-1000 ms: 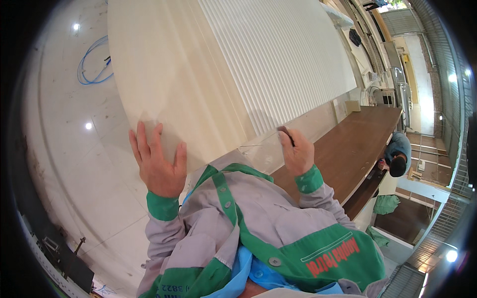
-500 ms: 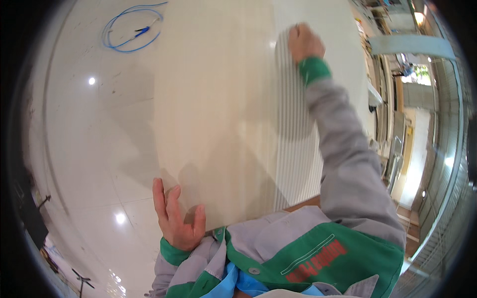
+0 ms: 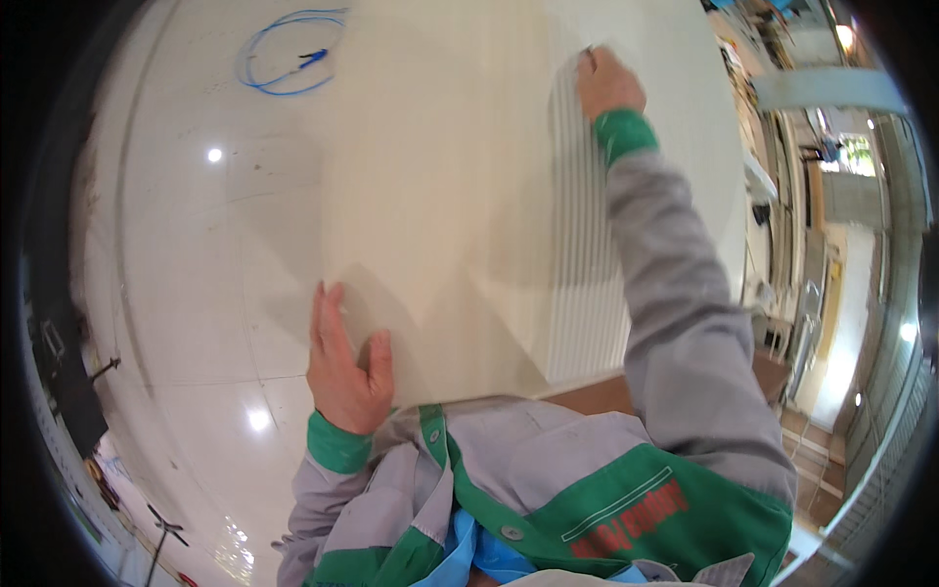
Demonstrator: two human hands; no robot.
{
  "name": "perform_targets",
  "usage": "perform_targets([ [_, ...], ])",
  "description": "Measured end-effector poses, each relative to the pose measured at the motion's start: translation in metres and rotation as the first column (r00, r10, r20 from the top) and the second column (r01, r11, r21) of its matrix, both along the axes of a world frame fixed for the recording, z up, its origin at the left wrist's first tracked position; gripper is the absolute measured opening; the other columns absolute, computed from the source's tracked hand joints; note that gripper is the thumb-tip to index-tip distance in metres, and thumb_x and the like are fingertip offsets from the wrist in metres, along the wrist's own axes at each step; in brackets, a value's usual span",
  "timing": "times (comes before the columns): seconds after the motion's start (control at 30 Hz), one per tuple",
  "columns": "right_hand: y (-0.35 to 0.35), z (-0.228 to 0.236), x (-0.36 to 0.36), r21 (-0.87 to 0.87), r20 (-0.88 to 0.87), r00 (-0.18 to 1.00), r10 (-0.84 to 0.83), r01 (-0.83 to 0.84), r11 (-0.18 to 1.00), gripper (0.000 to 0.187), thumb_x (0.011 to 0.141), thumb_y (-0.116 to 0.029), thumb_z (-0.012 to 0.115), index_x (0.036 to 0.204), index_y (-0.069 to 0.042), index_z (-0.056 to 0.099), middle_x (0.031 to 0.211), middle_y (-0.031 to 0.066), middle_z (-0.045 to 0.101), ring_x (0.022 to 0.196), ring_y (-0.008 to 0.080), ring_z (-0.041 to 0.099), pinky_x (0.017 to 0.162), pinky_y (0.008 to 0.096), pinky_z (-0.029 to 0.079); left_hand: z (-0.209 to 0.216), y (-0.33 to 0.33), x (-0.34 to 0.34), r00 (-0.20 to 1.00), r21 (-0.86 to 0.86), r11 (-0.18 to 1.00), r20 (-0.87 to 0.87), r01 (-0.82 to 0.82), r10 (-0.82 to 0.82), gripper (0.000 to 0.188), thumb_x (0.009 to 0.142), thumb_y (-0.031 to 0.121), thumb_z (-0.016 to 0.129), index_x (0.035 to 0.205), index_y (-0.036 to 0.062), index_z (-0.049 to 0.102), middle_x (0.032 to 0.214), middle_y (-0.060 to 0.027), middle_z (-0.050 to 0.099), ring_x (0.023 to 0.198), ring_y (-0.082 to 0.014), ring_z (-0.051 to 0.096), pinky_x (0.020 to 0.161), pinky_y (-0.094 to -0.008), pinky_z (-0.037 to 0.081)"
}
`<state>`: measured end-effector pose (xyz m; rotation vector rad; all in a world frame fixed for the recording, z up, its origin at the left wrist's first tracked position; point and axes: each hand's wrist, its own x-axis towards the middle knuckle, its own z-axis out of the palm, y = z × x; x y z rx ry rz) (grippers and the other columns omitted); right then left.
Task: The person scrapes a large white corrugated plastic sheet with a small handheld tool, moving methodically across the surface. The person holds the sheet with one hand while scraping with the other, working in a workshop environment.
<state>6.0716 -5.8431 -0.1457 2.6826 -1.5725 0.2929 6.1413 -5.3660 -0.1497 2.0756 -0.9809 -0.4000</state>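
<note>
A long cream panel (image 3: pixel 440 196) lies across the glossy white surface before me. Along its right part runs a strip of fine parallel ribs (image 3: pixel 587 323). My right hand (image 3: pixel 613 83) is closed at the far end of the ribs, with the arm stretched out. A small dark tip shows at its fingers, too small to name. Nearer to me, my left hand (image 3: pixel 349 372) rests open by the panel's left edge, fingers pointing away and thumb apart. Nothing is in it.
A thin blue cable, coiled, with a dark blue connector (image 3: pixel 313 59), lies at the far left on the white tiled surface (image 3: pixel 215 264). A brown edge (image 3: pixel 592 394) shows beneath the panel's near end. Beyond on the right are shelving and stacked boards (image 3: pixel 782 196).
My left hand has slid forward along the panel's left edge, its fingers closer together. My right hand stays at the ribs' far end. The whole view has shifted slightly.
</note>
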Motion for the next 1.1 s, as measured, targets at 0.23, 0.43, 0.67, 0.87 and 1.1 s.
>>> perform_targets([
  [0.23, 0.317, 0.018, -0.205, 0.011, 0.266, 0.961, 0.077, -0.083, 0.997, 0.02, 0.096, -0.012, 0.068, 0.081, -0.006, 0.057, 0.068, 0.0158, 0.056, 0.057, 0.0355, 0.058, 0.051, 0.0463, 0.044, -0.002, -0.001, 0.004, 0.97, -0.159, 0.987, -0.239, 0.013, -0.051, 0.07, 0.101, 0.02, 0.061, 0.156, -0.007, 0.027, 0.156, -0.0336, 0.035, 0.141, -0.0499, 0.043, 0.113, -0.0466, 0.042],
  [0.43, 0.317, 0.016, -0.207, 0.061, 0.197, 0.98, -0.015, 0.003, 0.998, 0.02, 0.096, -0.013, 0.068, 0.081, -0.006, 0.057, 0.069, 0.0159, 0.057, 0.057, 0.0368, 0.058, 0.052, 0.0466, 0.045, 0.004, -0.005, 0.009, 0.989, -0.055, 0.996, -0.124, 0.07, -0.076, 0.067, 0.1, 0.016, 0.06, 0.156, -0.0053, 0.029, 0.157, -0.0353, 0.033, 0.141, -0.052, 0.042, 0.11, -0.0491, 0.045],
  [0.67, -0.001, -0.003, -0.004, -0.126, 0.001, 0.997, 0.081, -0.08, 0.989, 0.034, 0.101, -0.039, 0.052, 0.092, -0.008, 0.063, 0.085, 0.0221, 0.071, 0.08, 0.0464, 0.068, 0.073, 0.0582, 0.052, 0.003, -0.003, 0.004, 0.992, 0.111, 0.994, -0.124, 0.019, -0.005, 0.063, 0.099, 0.016, 0.059, 0.154, -0.003, 0.035, 0.157, -0.0368, 0.032, 0.137, -0.0531, 0.048, 0.105, -0.0485, 0.051],
  [0.87, -0.201, -0.009, 0.133, -0.224, 0.099, 0.98, 0.172, -0.146, 0.963, 0.036, 0.101, -0.035, 0.047, 0.107, -0.007, 0.068, 0.115, 0.0244, 0.071, 0.111, 0.0434, 0.066, 0.098, 0.0523, 0.051, 0.01, -0.008, 0.002, 1.0, 0.113, 0.993, 0.01, 0.02, -0.021, 0.06, 0.101, 0.017, 0.058, 0.153, -0.0028, 0.037, 0.155, -0.0365, 0.037, 0.138, -0.053, 0.046, 0.103, -0.0477, 0.052],
  [1.1, -0.086, -0.01, 0.051, -0.093, 0.047, 0.995, 0.091, -0.086, 0.992, 0.035, 0.101, -0.035, 0.047, 0.11, -0.006, 0.066, 0.114, 0.0246, 0.071, 0.109, 0.0433, 0.067, 0.096, 0.0531, 0.051, 0.003, -0.004, 0.001, 1.0, 0.105, 0.994, 0.013, 0.014, -0.016, 0.057, 0.103, 0.016, 0.054, 0.155, 0.0003, 0.036, 0.155, -0.0308, 0.04, 0.143, -0.0499, 0.041, 0.103, -0.0472, 0.052],
])
